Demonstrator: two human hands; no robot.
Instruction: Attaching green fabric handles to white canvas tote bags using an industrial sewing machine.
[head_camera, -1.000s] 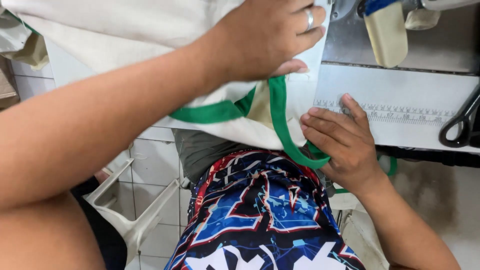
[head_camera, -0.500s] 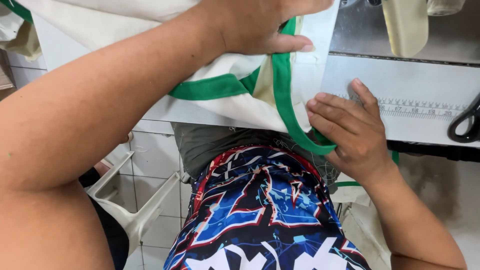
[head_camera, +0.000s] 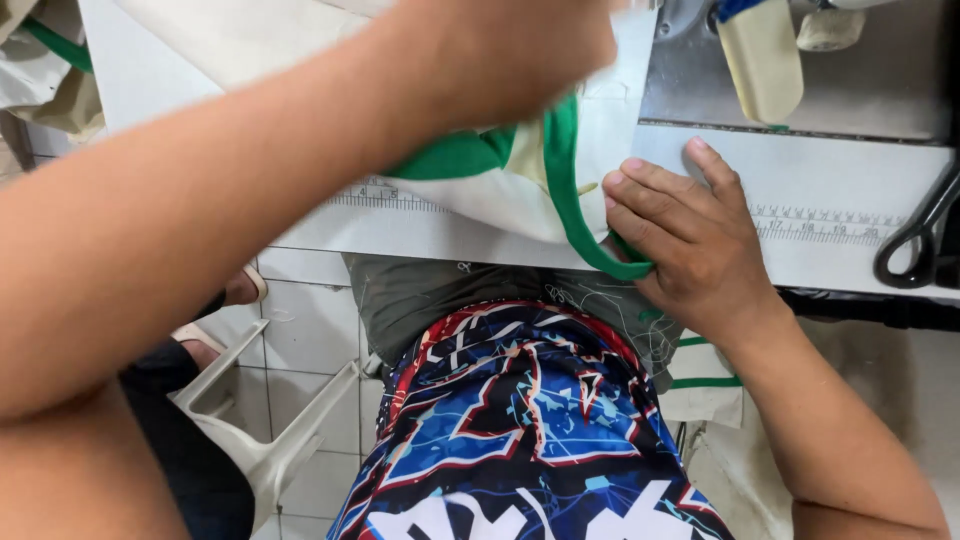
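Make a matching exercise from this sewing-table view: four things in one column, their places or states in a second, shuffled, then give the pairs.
Things
1. right hand
2. left hand
3. scissors
4. green trim

Places or states
A. at the table's right edge, dark handles showing
B. blurred, on top of the cream fabric
C. fingers flat on the ruler strip, touching the trim
D. runs along the fabric's edge

Pairs: 1-C, 2-B, 3-A, 4-D

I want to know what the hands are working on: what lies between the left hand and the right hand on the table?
In the head view, cream cloth with green trim lies between left hand and right hand.
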